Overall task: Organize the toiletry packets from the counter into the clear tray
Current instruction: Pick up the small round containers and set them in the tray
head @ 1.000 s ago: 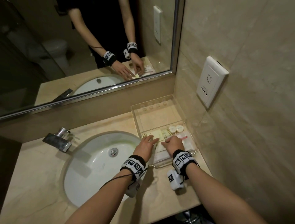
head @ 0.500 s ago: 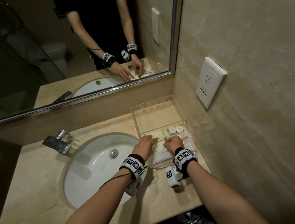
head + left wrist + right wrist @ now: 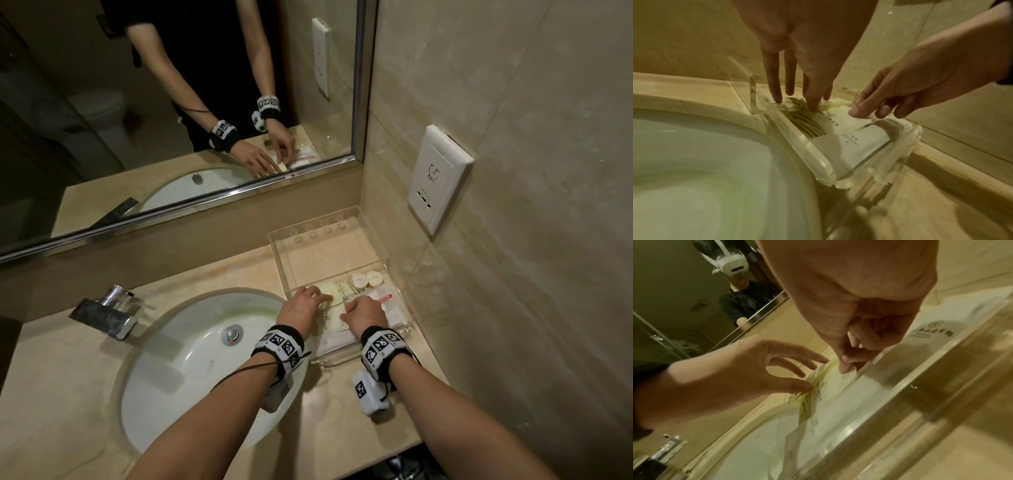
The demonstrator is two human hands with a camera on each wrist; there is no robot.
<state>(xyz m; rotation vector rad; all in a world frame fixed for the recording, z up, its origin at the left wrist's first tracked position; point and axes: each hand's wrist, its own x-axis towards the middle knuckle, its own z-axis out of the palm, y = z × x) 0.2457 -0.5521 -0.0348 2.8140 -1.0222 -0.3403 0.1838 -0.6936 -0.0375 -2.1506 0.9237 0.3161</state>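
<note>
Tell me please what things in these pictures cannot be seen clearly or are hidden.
- Head view: the left hand and right hand cover the packets they touch in the clear tray.
- Head view: print on the two round containers is too small to read.
- Right wrist view: packet print is blurred; the tray wall hides the packets behind it.

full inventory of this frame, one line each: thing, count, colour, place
clear tray: 1, transparent, counter right of the sink
toiletry packets: several, pale yellow and white, tray's near part
round containers: 2, cream, mid tray
sink: 1, white, set in the counter
faucet: 1, chrome, left of the sink
counter: 1, beige
mirror: 1, back wall
wall socket: 1, white, right wall
left hand: fingers straight, pressing a packet
right hand: pinching a packet
</note>
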